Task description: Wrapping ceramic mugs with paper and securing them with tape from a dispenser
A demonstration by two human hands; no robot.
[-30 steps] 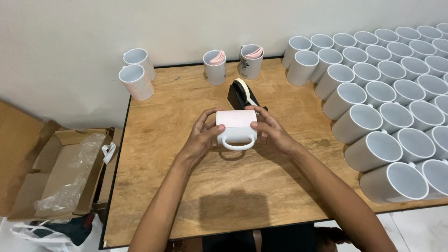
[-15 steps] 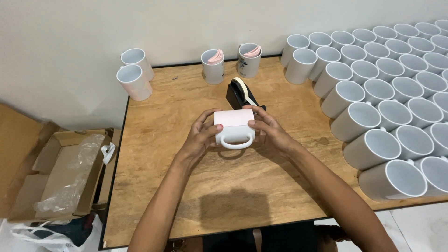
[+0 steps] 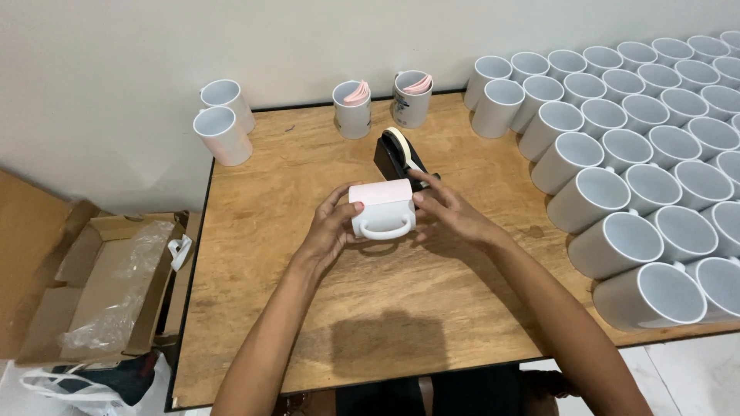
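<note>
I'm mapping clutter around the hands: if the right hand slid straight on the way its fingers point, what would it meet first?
The right hand points up and left, its fingers already on the white mug. Past the mug, the black tape dispenser looks closest in that line, though depth is hard to judge.

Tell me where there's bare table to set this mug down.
Bare wooden table lies left of the left hand, below the two mugs, and along the near edge under the mug. The right side is crowded with rows of white mugs.
</note>
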